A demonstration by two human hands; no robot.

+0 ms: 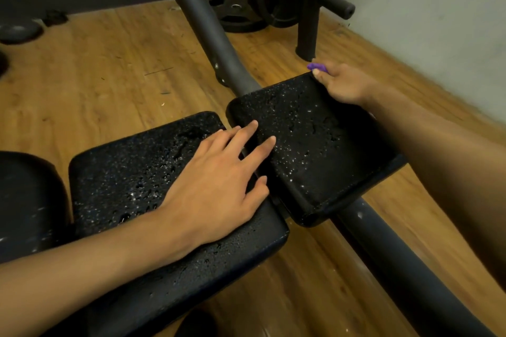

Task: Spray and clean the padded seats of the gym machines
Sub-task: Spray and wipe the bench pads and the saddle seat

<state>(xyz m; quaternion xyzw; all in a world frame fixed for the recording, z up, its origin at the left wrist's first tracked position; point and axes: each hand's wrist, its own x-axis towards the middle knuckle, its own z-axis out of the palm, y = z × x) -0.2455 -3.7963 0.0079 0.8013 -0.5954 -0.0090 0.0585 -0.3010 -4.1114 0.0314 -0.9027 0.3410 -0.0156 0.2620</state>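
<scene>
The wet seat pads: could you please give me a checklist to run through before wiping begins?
1. Near seat pad sprayed: ok, droplets cover its top.
2. Far seat pad sprayed: ok, droplets all over it.
3. Left hand out of the wiping path: not ok, it lies flat across the gap, touching both pads.
4. Right hand holds a wiping cloth: cannot tell, it pinches a purple item at the far pad's back corner, mostly hidden.
5. Third pad at the left edge sprayed: cannot tell, it is too dark and blurred.
</scene>
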